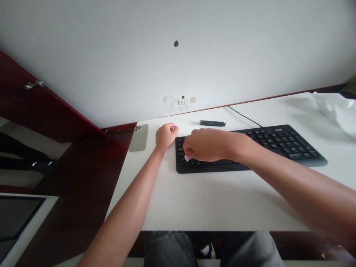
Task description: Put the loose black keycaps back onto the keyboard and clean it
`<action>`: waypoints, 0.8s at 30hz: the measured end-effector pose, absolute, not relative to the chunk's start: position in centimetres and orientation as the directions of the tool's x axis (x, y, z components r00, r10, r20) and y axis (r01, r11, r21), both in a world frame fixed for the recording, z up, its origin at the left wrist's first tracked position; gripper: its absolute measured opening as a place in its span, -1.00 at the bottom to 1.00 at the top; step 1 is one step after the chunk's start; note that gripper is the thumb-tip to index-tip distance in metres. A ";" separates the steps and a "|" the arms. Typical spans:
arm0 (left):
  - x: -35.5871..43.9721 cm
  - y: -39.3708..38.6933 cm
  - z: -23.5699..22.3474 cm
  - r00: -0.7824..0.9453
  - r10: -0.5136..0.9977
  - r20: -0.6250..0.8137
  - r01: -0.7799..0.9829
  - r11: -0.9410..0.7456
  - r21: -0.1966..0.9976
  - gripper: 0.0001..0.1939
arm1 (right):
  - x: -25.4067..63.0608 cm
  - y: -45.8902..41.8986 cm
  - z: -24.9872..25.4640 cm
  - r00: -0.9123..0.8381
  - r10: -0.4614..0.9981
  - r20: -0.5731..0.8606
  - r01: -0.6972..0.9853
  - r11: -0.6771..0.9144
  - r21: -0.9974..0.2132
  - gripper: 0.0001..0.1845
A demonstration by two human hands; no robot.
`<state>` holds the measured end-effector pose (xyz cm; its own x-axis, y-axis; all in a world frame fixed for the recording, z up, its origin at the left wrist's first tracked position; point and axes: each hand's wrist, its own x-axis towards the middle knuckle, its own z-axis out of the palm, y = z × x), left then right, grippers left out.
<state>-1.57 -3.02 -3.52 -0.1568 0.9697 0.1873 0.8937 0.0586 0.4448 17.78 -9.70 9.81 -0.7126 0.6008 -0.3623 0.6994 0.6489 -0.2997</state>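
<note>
A black keyboard [219,166] lies on the white table [178,200]. My right hand [208,144] is over its left part, fingers curled on a small white wad that looks like tissue [187,158], which touches the keys at the lower left. My left hand [166,135] rests on the table beside the keyboard's upper left corner, its fingers curled closed. A whitish bit shows at those fingertips, too small to name. The right hand and forearm hide many of the keys.
Left of my left hand lies a phone [139,138], back up. A dark pen-like tool [213,123] is behind the keyboard, near the cable [244,116]. Crumpled white plastic [338,111] sits at the far right. Wall sockets [187,100] are behind.
</note>
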 end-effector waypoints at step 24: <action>-1.5 -3.1 -3.4 -0.171 0.970 0.172 0.890 0.077 0.450 -0.78 | 18.1 -11.1 10.9 -0.798 0.515 -0.314 0.596 0.752 -0.282 -0.71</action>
